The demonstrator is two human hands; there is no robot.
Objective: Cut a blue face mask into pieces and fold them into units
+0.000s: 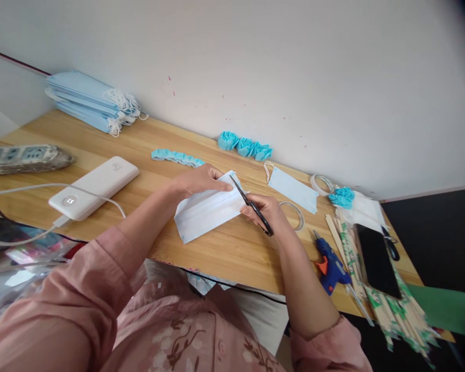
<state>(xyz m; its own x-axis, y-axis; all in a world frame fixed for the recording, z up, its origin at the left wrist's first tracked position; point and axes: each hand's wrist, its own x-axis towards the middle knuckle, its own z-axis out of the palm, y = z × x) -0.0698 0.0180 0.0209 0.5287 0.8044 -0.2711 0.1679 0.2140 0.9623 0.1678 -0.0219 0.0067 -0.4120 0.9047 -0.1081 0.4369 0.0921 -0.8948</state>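
Observation:
My left hand [203, 181] pinches the upper edge of a pale blue face mask [209, 212], which lies tilted over the wooden table. Black-handled scissors [261, 218] are in my right hand [269, 209], their blades along the mask's right end. Whether the blades are cutting through the material I cannot tell. Behind my left hand lies a folded turquoise strip [177, 156], partly hidden by it. Another face mask [292, 188] with an ear loop rests to the right, beyond my right hand.
Stacked masks [89, 101] stand at the back left, near a power bank [95, 188] and power strip [27, 157]. Turquoise fabric flowers [245, 146] sit by the wall. Right are tape rolls [301, 219], a blue glue gun [331, 266], a phone [377, 261] and wrapped chopsticks [401, 315].

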